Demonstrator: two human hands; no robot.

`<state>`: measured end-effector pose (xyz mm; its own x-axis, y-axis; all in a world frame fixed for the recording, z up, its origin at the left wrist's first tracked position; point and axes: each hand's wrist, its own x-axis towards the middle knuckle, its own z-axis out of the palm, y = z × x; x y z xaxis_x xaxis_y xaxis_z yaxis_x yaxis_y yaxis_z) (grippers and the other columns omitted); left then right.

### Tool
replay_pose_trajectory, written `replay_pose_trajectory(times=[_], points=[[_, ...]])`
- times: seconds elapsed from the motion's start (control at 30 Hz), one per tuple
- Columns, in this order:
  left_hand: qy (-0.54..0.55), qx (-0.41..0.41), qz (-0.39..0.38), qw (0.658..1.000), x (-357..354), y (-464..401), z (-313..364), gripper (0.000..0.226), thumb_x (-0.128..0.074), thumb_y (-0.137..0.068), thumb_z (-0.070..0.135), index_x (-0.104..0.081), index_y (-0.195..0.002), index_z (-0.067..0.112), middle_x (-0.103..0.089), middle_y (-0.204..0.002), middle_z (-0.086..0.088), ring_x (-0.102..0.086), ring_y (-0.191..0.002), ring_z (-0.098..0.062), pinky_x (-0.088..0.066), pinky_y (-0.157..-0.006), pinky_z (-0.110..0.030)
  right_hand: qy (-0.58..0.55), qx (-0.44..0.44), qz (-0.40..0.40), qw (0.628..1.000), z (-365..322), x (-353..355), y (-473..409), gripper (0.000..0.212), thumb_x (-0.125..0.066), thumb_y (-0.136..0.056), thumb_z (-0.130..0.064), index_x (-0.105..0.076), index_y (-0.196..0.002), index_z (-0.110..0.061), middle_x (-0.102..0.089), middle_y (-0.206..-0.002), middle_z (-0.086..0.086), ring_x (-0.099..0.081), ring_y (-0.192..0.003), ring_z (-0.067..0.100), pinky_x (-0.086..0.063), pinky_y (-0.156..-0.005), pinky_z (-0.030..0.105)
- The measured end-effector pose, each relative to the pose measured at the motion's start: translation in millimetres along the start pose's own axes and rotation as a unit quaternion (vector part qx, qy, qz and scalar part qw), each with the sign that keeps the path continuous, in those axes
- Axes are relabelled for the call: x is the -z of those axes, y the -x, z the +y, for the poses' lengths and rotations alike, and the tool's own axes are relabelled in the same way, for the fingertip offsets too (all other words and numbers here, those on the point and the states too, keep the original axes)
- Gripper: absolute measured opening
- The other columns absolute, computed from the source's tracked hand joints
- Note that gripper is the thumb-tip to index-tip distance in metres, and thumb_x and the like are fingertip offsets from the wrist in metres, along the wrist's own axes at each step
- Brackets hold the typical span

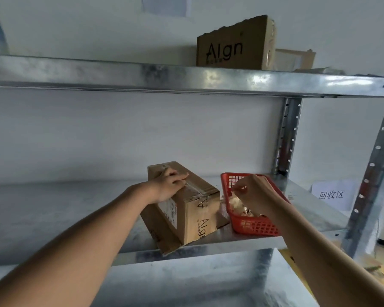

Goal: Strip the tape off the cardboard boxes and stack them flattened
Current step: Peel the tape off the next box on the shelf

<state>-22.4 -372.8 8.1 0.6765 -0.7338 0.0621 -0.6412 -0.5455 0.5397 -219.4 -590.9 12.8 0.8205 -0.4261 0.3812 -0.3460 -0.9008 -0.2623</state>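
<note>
A taped brown cardboard box [200,216] printed "AIgn" stands on the middle metal shelf [53,213], on top of a flat piece of cardboard [162,238]. Clear tape still runs along its top seam. My left hand [169,185] rests flat on the box's top with the fingers stretched over the tape. My right hand [253,193] hovers over a red plastic basket [255,229] just right of the box, thumb and fingers pinching a piece of clear tape. Crumpled tape [237,207] lies in the basket.
Another "AIgn" box [231,45] with a torn top edge stands on the upper shelf, more cardboard [295,59] behind it. Perforated steel uprights [372,173] frame the right side. A paper sign [331,193] hangs on the wall beyond. A lower shelf lies below.
</note>
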Motion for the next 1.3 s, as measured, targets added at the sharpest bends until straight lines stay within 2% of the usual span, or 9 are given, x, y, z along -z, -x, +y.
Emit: replay_pose_trajectory(times=[0.17, 0.33, 0.4, 0.53, 0.7, 0.9, 0.97, 1.2, 1.3], points=[[0.017, 0.009, 0.004, 1.0, 0.2, 6.3, 4.1, 0.044, -0.037, -0.109, 0.05, -0.044, -0.152, 0.045, -0.022, -0.163, 0.01, -0.018, -0.154, -0.02, -0.018, -0.122, -0.034, -0.019, 0.018, -0.012, 1.0, 0.8, -3.5, -10.6, 0.011, -0.073, -0.095, -0.022, -0.079, -0.102, -0.027, -0.067, -0.122, -0.001, -0.056, -0.067, -0.002, -0.039, -0.043, 0.007], [0.014, 0.008, 0.009, 1.0, 0.6, 11.0, 7.6, 0.043, -0.036, -0.11, 0.049, -0.044, -0.152, 0.045, -0.024, -0.162, 0.009, -0.018, -0.153, -0.02, -0.017, -0.123, -0.038, -0.046, 0.048, 0.03, 0.997, -5.3, -1.8, -17.7, 0.034, -0.07, -0.093, -0.017, -0.074, -0.118, -0.039, -0.066, -0.132, -0.005, -0.066, -0.11, 0.015, -0.042, -0.07, 0.012], [0.007, 0.009, 0.008, 1.0, 1.8, 12.4, 7.7, 0.044, -0.035, -0.11, 0.049, -0.044, -0.152, 0.046, -0.025, -0.162, 0.009, -0.016, -0.153, -0.02, -0.016, -0.125, -0.041, -0.065, 0.062, 0.021, 0.996, -13.0, -1.3, -18.8, 0.031, -0.07, -0.094, -0.021, -0.074, -0.119, -0.038, -0.068, -0.129, -0.007, -0.068, -0.106, 0.012, -0.05, -0.075, 0.018], [-0.043, 0.012, 0.01, 0.999, 2.7, 15.7, 9.7, 0.045, -0.028, -0.11, 0.049, -0.039, -0.154, 0.051, -0.025, -0.162, 0.012, -0.012, -0.154, -0.02, -0.016, -0.126, -0.048, -0.127, 0.097, 0.043, 0.986, -32.8, 0.4, -8.6, 0.029, -0.068, -0.094, -0.051, -0.071, -0.12, -0.04, -0.067, -0.105, -0.021, -0.06, -0.085, -0.008, -0.054, -0.077, 0.024], [-0.143, 0.015, 0.03, 0.989, 11.1, 23.6, 9.2, 0.053, -0.014, -0.104, 0.055, -0.03, -0.155, 0.056, -0.026, -0.165, 0.01, -0.015, -0.154, -0.024, -0.021, -0.123, -0.05, -0.079, 0.178, 0.0, 0.981, -78.9, -15.6, 14.6, 0.074, -0.05, -0.068, -0.097, -0.07, -0.111, -0.04, -0.065, -0.102, -0.023, -0.061, -0.092, 0.0, -0.055, -0.074, 0.029], [-0.24, 0.094, 0.075, 0.963, 30.1, 39.0, -10.3, 0.061, -0.006, -0.102, 0.063, -0.028, -0.157, 0.052, -0.03, -0.165, -0.005, -0.014, -0.154, -0.037, -0.015, -0.123, -0.053, -0.055, 0.23, 0.015, 0.972, -110.8, -37.8, 11.9, 0.036, -0.059, -0.097, -0.05, -0.068, -0.127, -0.033, -0.064, -0.122, -0.009, -0.06, -0.113, 0.018, -0.051, -0.088, 0.031], [-0.279, 0.112, 0.092, 0.949, 40.1, 46.7, -17.7, 0.061, -0.007, -0.102, 0.063, -0.039, -0.153, 0.05, -0.039, -0.157, -0.009, -0.024, -0.148, -0.037, -0.021, -0.119, -0.055, -0.06, 0.211, 0.026, 0.975, -118.4, -44.2, 7.2, 0.034, -0.062, -0.1, -0.036, -0.066, -0.134, -0.033, -0.061, -0.133, -0.004, -0.057, -0.119, 0.021, -0.052, -0.094, 0.037], [-0.305, 0.108, 0.118, 0.939, 68.2, 64.5, -44.8, 0.053, -0.027, -0.105, 0.06, -0.062, -0.136, 0.035, -0.047, -0.131, -0.007, -0.042, -0.128, -0.03, -0.042, -0.096, -0.05, -0.089, 0.124, 0.09, 0.984, -152.5, -73.8, -10.4, 0.034, -0.062, -0.1, -0.013, -0.071, -0.129, -0.028, -0.056, -0.127, -0.001, -0.061, -0.106, 0.021, -0.059, -0.078, 0.032], [-0.234, 0.099, 0.076, 0.964, 90.6, 65.9, -62.2, 0.047, -0.039, -0.104, 0.06, -0.058, -0.142, 0.039, -0.041, -0.143, -0.007, -0.038, -0.139, -0.031, -0.038, -0.111, -0.05, -0.092, 0.068, 0.107, 0.988, -165.1, -84.9, -23.8, 0.039, -0.058, -0.098, 0.0, -0.07, -0.129, -0.021, -0.055, -0.121, 0.0, -0.061, -0.1, 0.021, -0.059, -0.082, 0.034]])
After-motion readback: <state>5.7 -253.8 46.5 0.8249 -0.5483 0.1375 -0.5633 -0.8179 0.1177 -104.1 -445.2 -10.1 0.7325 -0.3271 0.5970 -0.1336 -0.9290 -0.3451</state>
